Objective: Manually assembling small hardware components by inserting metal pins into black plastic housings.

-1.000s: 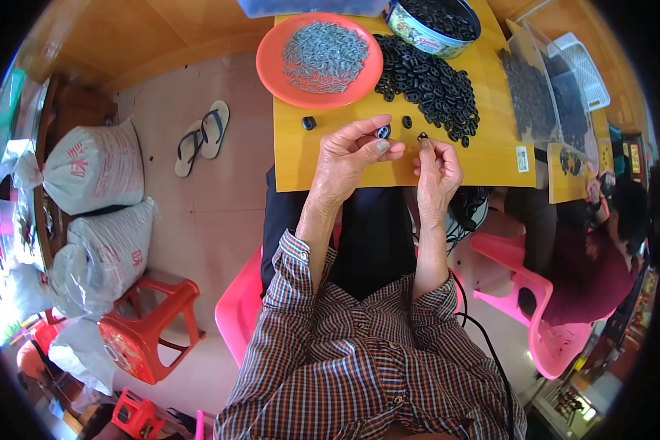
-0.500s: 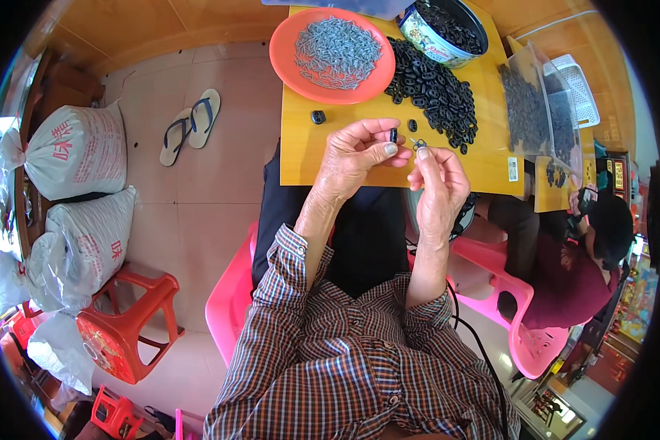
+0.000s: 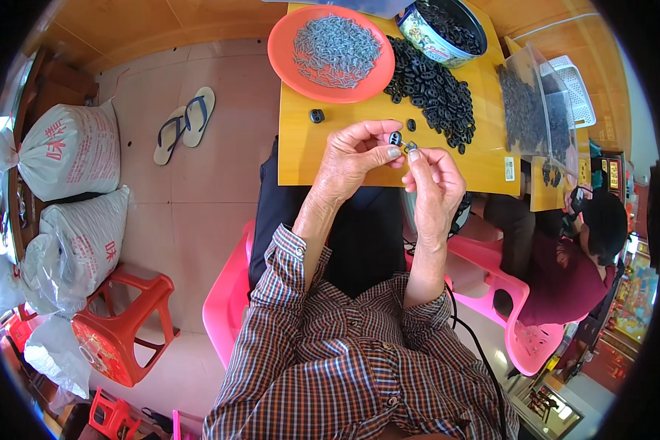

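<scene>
Over the front edge of the yellow table, my left hand [image 3: 353, 155] pinches a small black oval part [image 3: 395, 137] between thumb and fingers; light spots like holes show on its face. My right hand [image 3: 434, 180] is closed on a small metal screw [image 3: 411, 147], held close against the black part. Whether the screw's tip sits inside a hole is too small to tell. Just beyond my fingertips lies a single black part [image 3: 411, 125]. Farther left on the table is another dark piece [image 3: 317, 116].
An orange plate [image 3: 280, 64] holds many grey screws. Beside it spreads a pile of black oval parts [image 3: 436, 95], with a round tub [image 3: 425, 45] of them behind. Clear plastic bins [image 3: 529, 95] stand at right. A person [image 3: 565, 279] sits to the right; a red stool [image 3: 103, 348] is at left.
My right hand has moved left, bringing the screw up to the black part. My left hand has turned that part so its holed face shows.
</scene>
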Demonstrator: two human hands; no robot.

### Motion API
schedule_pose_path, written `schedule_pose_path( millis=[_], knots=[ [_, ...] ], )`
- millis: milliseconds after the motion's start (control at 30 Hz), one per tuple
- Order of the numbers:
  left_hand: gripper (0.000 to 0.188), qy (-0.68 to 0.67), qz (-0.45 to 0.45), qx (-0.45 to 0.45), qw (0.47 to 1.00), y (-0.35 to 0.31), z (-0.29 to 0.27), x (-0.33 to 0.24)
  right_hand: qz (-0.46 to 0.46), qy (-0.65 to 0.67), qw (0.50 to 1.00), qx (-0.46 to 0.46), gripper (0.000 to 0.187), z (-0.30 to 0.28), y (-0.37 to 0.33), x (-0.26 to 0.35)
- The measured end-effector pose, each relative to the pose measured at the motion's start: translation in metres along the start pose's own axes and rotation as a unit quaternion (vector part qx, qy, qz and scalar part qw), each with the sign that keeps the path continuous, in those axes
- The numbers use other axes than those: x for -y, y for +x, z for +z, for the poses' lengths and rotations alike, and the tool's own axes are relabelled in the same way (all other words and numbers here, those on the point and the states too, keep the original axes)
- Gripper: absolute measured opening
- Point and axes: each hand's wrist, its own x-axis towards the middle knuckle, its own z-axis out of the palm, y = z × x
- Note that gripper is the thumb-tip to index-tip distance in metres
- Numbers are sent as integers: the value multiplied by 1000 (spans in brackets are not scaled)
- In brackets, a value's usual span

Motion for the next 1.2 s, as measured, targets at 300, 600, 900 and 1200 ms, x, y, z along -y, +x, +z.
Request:
schedule_pose_path(
  millis=[300, 600, 900, 1200],
  knots=[
    [36, 21, -20, -6, 1000, -1, 3, -5, 20, -14, 1000, 10, 13, -1, 1, -2],
    [33, 43, -34, -2, 999, -2, 4, -4, 23, -15, 999, 24, 13, -5, 3, -2],
    [33, 77, -41, -3, 996, -2, 6, -6, 29, -25, 999, 22, 14, -7, 5, -2],
    [30, 92, -46, -8, 995, -4, 8, -9, 36, -24, 999, 24, 14, -7, 5, -4]
  ],
)
